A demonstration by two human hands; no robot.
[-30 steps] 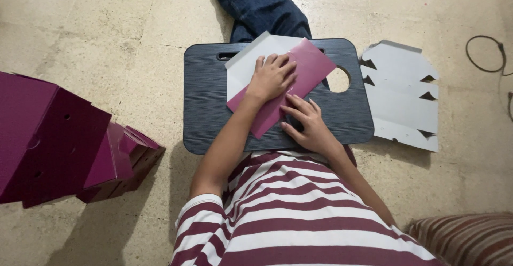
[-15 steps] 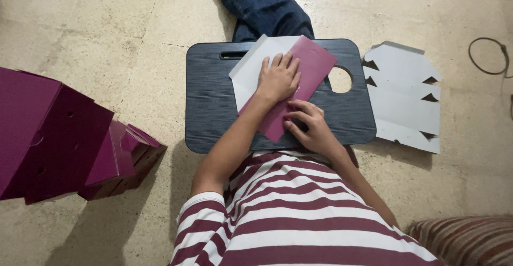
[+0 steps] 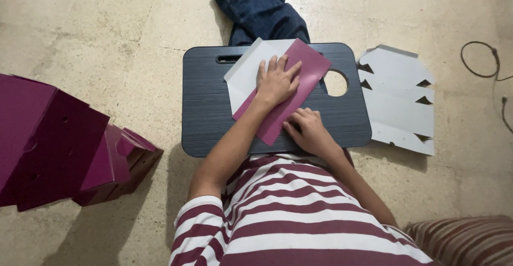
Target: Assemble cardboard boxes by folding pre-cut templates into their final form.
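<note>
A dark grey lap tray (image 3: 208,111) lies across my legs on the floor. On it sits a flat cardboard cut-out (image 3: 243,76), white on one face, with a maroon flap (image 3: 310,65) folded over it. My left hand (image 3: 275,81) lies flat on the maroon flap, fingers spread, pressing it down. My right hand (image 3: 307,129) rests at the flap's near end, its fingers curled against the fold by the tray's front edge.
Several folded maroon cardboard boxes (image 3: 59,143) are piled on the floor at left. A flat white cut-out sheet (image 3: 398,97) lies right of the tray. A black cable (image 3: 483,60) loops at far right. A striped cushion (image 3: 465,239) sits bottom right.
My left hand has slid a little farther up the maroon flap. My right hand stays at the flap's near end. The view has shifted slightly.
</note>
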